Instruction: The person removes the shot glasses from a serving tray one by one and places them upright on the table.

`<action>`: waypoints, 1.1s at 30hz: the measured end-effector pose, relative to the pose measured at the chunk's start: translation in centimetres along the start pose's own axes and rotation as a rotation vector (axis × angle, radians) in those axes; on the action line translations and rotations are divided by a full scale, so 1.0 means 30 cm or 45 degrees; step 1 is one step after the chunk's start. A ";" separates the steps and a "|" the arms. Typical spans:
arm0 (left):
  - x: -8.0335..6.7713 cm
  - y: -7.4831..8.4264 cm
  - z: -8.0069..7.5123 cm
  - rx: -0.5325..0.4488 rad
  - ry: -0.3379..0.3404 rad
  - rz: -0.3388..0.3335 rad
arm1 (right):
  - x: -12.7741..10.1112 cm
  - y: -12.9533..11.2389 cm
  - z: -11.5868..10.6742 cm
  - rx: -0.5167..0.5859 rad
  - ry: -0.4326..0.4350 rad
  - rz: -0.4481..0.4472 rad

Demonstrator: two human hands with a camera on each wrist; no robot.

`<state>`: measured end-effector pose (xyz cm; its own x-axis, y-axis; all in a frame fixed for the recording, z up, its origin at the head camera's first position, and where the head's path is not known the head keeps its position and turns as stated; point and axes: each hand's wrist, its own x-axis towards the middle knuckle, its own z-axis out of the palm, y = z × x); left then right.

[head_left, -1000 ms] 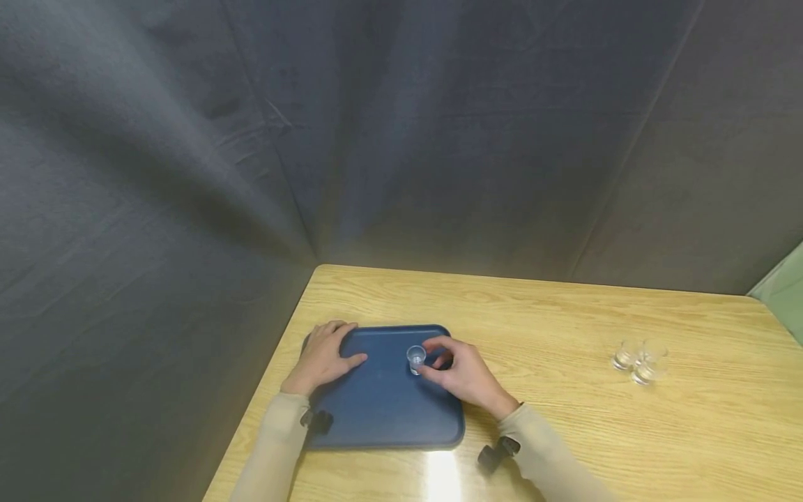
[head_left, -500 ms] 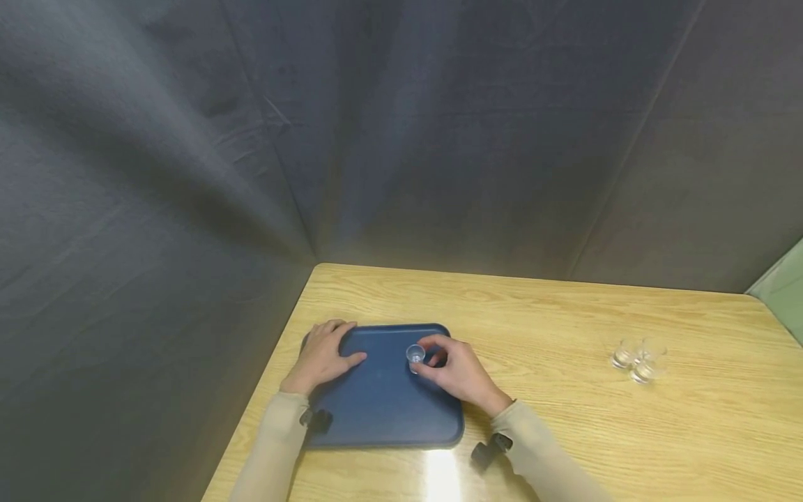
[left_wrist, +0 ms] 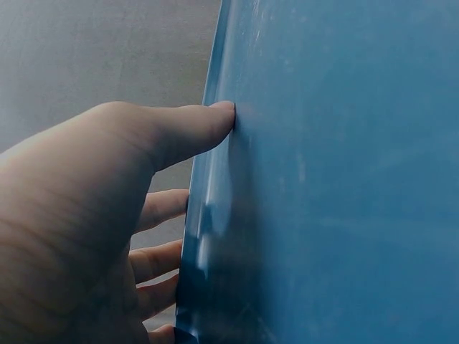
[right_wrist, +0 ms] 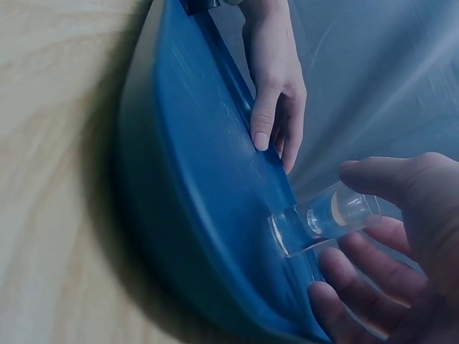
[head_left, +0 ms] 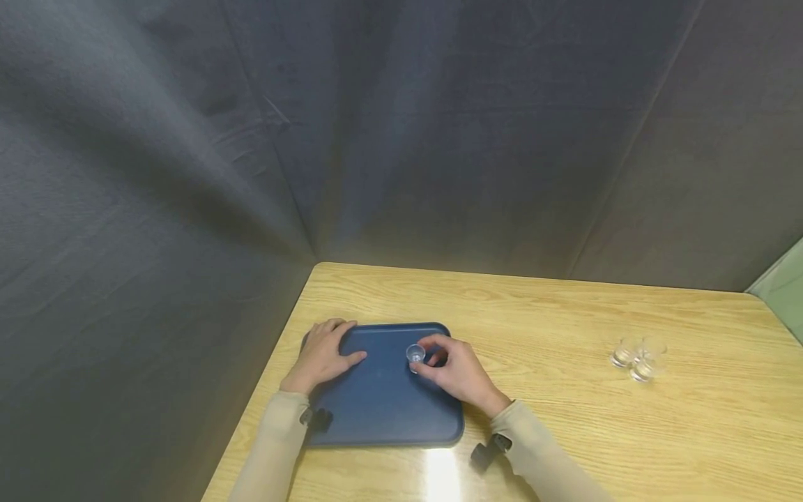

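A small clear shot glass (head_left: 415, 353) stands upright on the dark blue tray (head_left: 383, 411), towards its far right corner. My right hand (head_left: 461, 373) pinches the glass near its rim between thumb and fingers; the right wrist view shows the thumb on one side of the glass (right_wrist: 315, 222) and the fingers on the other. At the tray's far left corner, my left hand (head_left: 321, 359) holds the edge. In the left wrist view its thumb (left_wrist: 193, 129) lies over the rim while the other fingers touch the outer side.
To the right on the wooden table (head_left: 539, 328), three clear glasses (head_left: 641, 369) stand in a tight cluster. Dark grey curtains (head_left: 452, 139) hang behind the table and along its left side.
Since a second ago my right hand has moved slightly left, its thumb and index finger coming up to the glass. My left hand and the tray have stayed put.
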<state>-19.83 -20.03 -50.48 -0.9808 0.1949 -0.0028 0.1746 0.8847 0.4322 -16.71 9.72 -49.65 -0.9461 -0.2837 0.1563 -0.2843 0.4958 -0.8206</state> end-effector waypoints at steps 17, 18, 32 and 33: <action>0.002 0.001 0.000 0.004 -0.003 -0.002 | -0.012 0.015 -0.001 0.084 0.077 0.023; 0.002 0.002 0.000 0.004 -0.004 -0.003 | -0.013 0.017 -0.001 0.090 0.086 0.017; 0.002 0.002 -0.003 0.007 -0.001 -0.004 | -0.032 0.026 -0.019 0.129 0.167 0.019; 0.002 0.002 -0.003 0.007 -0.004 -0.004 | -0.034 0.028 -0.021 0.132 0.171 0.021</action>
<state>-19.89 -20.00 -50.38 -0.9810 0.1939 -0.0069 0.1724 0.8875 0.4273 -16.08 10.95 -50.15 -0.9648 -0.1604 0.2085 -0.2573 0.4104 -0.8748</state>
